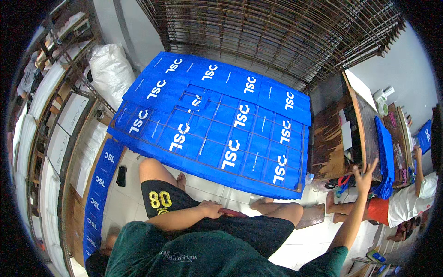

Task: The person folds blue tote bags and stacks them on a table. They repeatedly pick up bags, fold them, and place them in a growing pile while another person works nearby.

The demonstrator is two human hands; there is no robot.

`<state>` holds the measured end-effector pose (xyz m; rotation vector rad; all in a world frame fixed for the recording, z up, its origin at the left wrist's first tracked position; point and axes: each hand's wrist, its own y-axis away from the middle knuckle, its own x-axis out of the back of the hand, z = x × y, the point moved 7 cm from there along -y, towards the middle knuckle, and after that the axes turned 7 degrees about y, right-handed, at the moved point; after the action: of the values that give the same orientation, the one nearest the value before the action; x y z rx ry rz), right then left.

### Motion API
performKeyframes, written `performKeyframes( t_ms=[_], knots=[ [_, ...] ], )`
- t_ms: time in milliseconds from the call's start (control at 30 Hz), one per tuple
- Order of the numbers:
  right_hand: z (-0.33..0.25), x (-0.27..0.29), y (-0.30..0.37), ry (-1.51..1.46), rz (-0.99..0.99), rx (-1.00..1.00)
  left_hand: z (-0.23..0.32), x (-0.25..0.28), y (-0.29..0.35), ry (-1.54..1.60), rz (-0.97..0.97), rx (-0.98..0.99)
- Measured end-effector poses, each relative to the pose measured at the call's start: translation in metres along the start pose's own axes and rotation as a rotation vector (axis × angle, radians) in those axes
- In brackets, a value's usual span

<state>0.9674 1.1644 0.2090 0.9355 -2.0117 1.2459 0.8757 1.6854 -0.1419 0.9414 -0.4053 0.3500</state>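
My left hand (211, 209) lies low over my lap, its fingers closed at one end of a dark red bar (234, 213) that looks like a handle; its far end is partly hidden by my clothes. Out to the right, my right hand (364, 177) is raised with fingers spread and nothing in it. In front of my knees is a broad bed of blue printed sheets (207, 144) with white lettering. A thin brown wire grid rack (302, 185) lies over its near part, and overlapping sheets cover the far part. One small piece (196, 99) sits askew near the middle.
Many wire racks (277, 32) stand beyond the bed. A wooden table (357, 122) on the right bears blue sheets (385, 157); another person (410, 198) is beside it. Along the left run a blue printed strip (98, 196), a white sack (110, 67) and shelving. A black phone-like object (121, 176) lies on the floor.
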Motion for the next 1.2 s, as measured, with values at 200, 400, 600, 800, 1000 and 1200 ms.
performKeyframes(
  t_ms=[200,400,600,800,1000,1200],
  knots=[
    [0.033,-0.009,0.006,0.565,-0.064,0.104,0.000,0.001,0.001,-0.020,-0.050,0.027],
    [0.021,-0.011,0.015,0.514,0.075,0.161,-0.036,-0.039,-0.045,0.045,-0.031,-0.089],
    [0.022,-0.006,0.011,0.564,-0.029,0.088,0.001,0.006,-0.005,-0.021,-0.106,0.023],
    [-0.007,0.025,0.006,0.566,0.129,0.094,0.018,0.034,0.016,-0.297,0.534,-0.140],
    [0.008,0.012,0.015,0.166,0.019,-0.293,0.012,0.014,0.010,-0.093,-0.048,0.045],
    [0.007,0.015,0.012,0.540,0.185,-0.006,-0.001,0.002,0.001,-0.055,-0.022,0.008]
  ],
)
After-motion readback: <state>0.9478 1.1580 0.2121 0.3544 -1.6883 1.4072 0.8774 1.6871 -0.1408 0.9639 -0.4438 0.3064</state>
